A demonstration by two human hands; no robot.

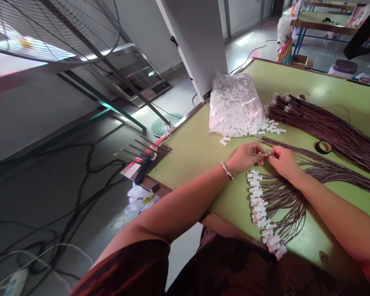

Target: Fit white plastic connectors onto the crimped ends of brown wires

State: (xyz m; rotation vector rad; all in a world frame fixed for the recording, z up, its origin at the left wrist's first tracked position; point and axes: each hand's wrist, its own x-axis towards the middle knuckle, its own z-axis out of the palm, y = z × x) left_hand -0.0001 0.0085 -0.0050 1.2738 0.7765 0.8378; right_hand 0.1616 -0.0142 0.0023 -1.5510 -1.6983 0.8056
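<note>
My left hand [248, 158], with a bracelet at its wrist, is closed in a pinch beside the fingertips of my right hand [284, 162]. Thin wires with small pale metallic tips [267, 153] show between the two hands. My right fingers are pinched on these wires; what the left fingers grip is too small to make out. Just below the hands lies a column of white plastic connectors [257, 201], each joined to brown wires [285, 201] that fan off to the right. Behind my right hand stretches a loose bundle of brown wires [327, 168].
A clear bag of white connectors [236, 105] lies beyond my hands, with loose connectors [273, 126] spilled beside it. Thick wire bundles [327, 127], a black tape roll [323, 147] and a smaller roll [302, 97] are at the right. A pronged rack [148, 154] sits on the left edge.
</note>
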